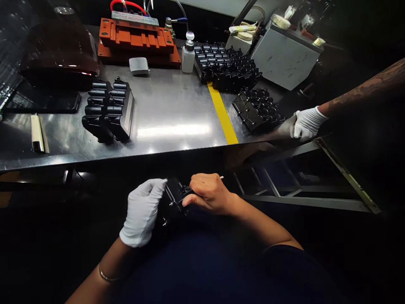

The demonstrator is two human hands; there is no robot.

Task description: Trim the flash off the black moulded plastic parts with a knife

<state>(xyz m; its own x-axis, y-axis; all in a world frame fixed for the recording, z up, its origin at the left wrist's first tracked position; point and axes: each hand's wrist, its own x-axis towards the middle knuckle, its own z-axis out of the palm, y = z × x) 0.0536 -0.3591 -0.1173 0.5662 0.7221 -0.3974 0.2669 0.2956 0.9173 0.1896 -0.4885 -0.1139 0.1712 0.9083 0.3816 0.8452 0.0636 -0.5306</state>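
Two grips close on one black moulded part (175, 196), held below the near edge of the steel table (167, 107) and not resting on it. The left grip (142, 211), in a white cotton glove, wraps the part's left side with its fingers pressed together. The bare right grip (207, 194) comes over the top and pinches the part from the other side. A thin white tip (222, 177) pokes out just past the right grip, with too little showing to name it.

The part looks stiff and fairly light, probably hard plastic. Its small projections could be brittle and its smooth faces might slip in a cotton glove, so its solid body seems the safer place to hold.

Well ahead of the grips, the table carries a stack of black ribbed parts (107, 109) to the left and a cluster of similar parts (226, 67) to the right. A second cluster (256, 110) lies nearer, beside a strip of yellow tape (222, 112). Ahead and to the right of the right grip, a co-worker's gloved hand (306, 123) stands just beside that second cluster.
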